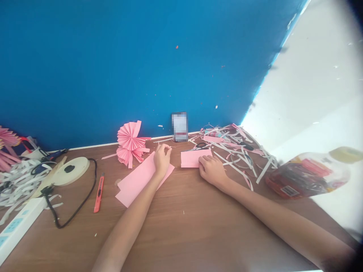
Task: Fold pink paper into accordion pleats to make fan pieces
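Note:
My right hand (212, 170) rests with curled fingers on the right end of a folded piece of pink paper (190, 158), pressing it against the brown table. My left hand (162, 160) hovers above or touches the loose sheets of pink paper (138, 179); I cannot tell which. Its fingertips are drawn together in a pinch, and anything between them is too small to make out. Scissors (201, 145) lie partly hidden behind the folded paper. Past my left hand sit pink pleated paper fans (131, 136).
An orange utility knife (99, 192), a tape roll (72, 170) and a white power strip (21, 226) with a black cable lie left. Paper scraps (238, 151) pile up at the right, near a plastic bottle (306, 173). A phone (180, 126) leans on the blue wall.

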Motion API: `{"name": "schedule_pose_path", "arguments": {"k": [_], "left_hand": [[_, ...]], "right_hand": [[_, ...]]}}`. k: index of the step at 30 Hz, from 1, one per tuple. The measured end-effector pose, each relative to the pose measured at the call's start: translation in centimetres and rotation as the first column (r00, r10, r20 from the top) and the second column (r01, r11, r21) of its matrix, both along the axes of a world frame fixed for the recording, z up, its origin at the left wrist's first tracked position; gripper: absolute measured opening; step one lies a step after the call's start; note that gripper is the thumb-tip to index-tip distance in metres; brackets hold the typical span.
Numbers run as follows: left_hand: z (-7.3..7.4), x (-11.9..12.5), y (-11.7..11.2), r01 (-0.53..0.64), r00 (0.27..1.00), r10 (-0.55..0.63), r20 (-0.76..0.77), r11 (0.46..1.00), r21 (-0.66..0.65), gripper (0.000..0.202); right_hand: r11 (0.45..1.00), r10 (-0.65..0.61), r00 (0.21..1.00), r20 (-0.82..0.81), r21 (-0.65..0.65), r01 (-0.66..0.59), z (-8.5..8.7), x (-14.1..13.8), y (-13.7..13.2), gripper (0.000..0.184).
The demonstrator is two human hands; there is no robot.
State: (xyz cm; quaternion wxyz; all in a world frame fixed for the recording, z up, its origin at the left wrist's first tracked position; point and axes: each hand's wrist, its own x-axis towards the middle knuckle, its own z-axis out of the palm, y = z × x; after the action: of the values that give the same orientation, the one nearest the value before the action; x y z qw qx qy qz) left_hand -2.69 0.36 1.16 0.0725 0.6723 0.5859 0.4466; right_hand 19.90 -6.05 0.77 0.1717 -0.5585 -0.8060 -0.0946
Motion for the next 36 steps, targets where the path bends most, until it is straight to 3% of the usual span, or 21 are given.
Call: {"name": "schedule_pose_path", "arguments": {"k": [3,5,7,10,13,24,31,36], "left_hand": [[0.8,1.1,-0.9,0.2,0.978,-0.197,0.07,0.979,-0.039,0.014],[1.3,1.8,-1.7,0.36,0.931,-0.363,-0.026,0.93,-0.078,0.021],[1.7,2.4,-2.5,0.525,0.822,-0.54,-0.182,0.842,-0.125,0.02],[1.7,3.0,-3.2,0.642,0.675,-0.661,-0.328,0.745,-0.18,0.021],[1.2,3.0,-3.2,0.64,0.646,-0.665,-0.374,0.739,-0.21,0.024],[0.4,0.9,-1.6,0.524,0.758,-0.561,-0.333,0.827,-0.201,0.022],[0.2,1.0,-1.9,0.555,0.744,-0.597,-0.299,0.802,-0.221,0.021],[0.1,1.1,-1.7,0.557,0.727,-0.574,-0.378,0.814,-0.166,0.019]], "right_hand": [[1.0,-0.002,1.0,-0.005,-0.003,0.002,0.0,0.0,0.0,0.01],[1.0,-0.003,1.0,-0.005,-0.002,0.003,0.0,0.0,0.0,0.01],[1.0,-0.007,1.0,-0.006,0.001,0.007,0.0,0.0,0.0,0.011],[1.0,-0.013,1.0,-0.018,0.005,0.013,0.0,0.1,0.0,0.011],[1.0,-0.022,0.999,-0.045,0.021,0.023,0.0,0.1,0.0,0.013],[0.999,0.026,0.999,-0.039,0.048,-0.024,0.4,0.2,0.0,0.029],[0.999,0.04,0.999,-0.018,0.025,-0.039,0.2,0.2,0.2,0.026],[0.999,0.025,1.0,0.012,0.025,-0.026,0.3,0.1,0.1,0.021]]}}
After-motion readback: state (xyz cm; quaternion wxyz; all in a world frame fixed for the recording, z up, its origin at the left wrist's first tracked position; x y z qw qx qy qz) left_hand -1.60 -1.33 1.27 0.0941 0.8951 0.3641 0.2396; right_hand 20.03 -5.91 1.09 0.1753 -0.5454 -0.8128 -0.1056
